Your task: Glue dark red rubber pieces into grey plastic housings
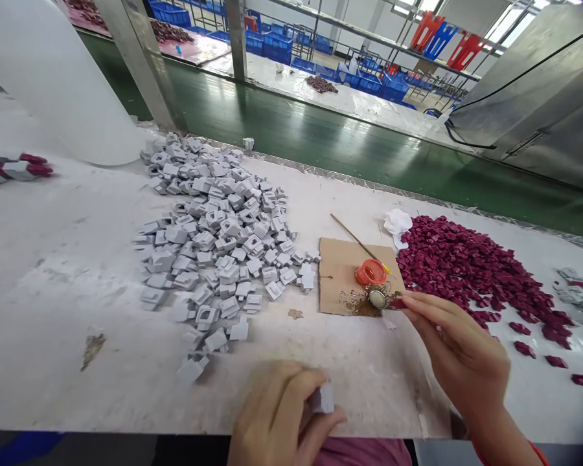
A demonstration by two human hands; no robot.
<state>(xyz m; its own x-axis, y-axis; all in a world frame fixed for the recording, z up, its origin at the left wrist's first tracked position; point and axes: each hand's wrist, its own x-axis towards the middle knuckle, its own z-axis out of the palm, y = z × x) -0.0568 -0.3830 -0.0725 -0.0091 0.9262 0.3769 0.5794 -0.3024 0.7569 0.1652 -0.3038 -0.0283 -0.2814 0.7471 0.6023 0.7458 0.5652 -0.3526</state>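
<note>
My left hand (284, 414) is closed around a small grey plastic part (323, 399) near the table's front edge. A maroon plastic piece (397, 303) is pinched between the fingertips of my right hand (454, 349), over a cardboard sheet (335, 294). The tip of that piece meets or sits just beside a small round container with a pale, whitish middle (377, 298); contact is hard to tell. Dark wet stains surround the container. Behind it stands an open red-orange lid or dish (370, 272), and a thin brown stick with a yellow end (357, 239) lies across the cardboard's far edge.
A heap of grey parts (223, 226) spreads left of the cardboard. Maroon pieces (471, 265) are piled at right, beside a crumpled white tissue (397, 223). A green conveyor belt (291, 123) runs behind the table. A white cylinder (63, 84) and a metal post (140, 65) stand left.
</note>
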